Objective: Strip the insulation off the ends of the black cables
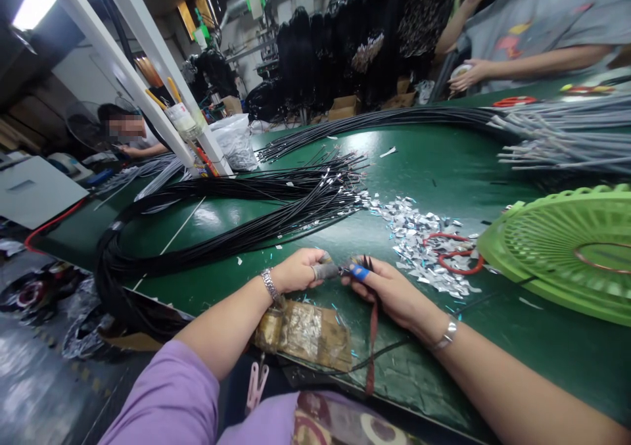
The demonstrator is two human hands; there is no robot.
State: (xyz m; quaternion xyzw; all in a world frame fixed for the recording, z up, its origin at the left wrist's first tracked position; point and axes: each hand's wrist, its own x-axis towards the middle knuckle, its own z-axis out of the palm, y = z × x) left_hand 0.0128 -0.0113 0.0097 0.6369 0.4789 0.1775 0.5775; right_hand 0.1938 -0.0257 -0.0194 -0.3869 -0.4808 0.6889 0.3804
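My left hand, with grey tape or cots on its thumb and finger, is closed in a pinch just above the green table. Facing it, almost touching, my right hand is closed too, with blue tape on its thumb. Small dark pointed bits show at its fingers; what either hand grips is too small to tell. A reddish-brown strap hangs below my right hand. Under the hands, a taped cardboard pad lies at the table edge, and a black cable passes close by.
Bundled black cables curve across the green table. Beyond my right hand lie silvery scraps, red-handled scissors and a green basket. Grey cables lie at far right. White posts rise at left. Two other people are across the table.
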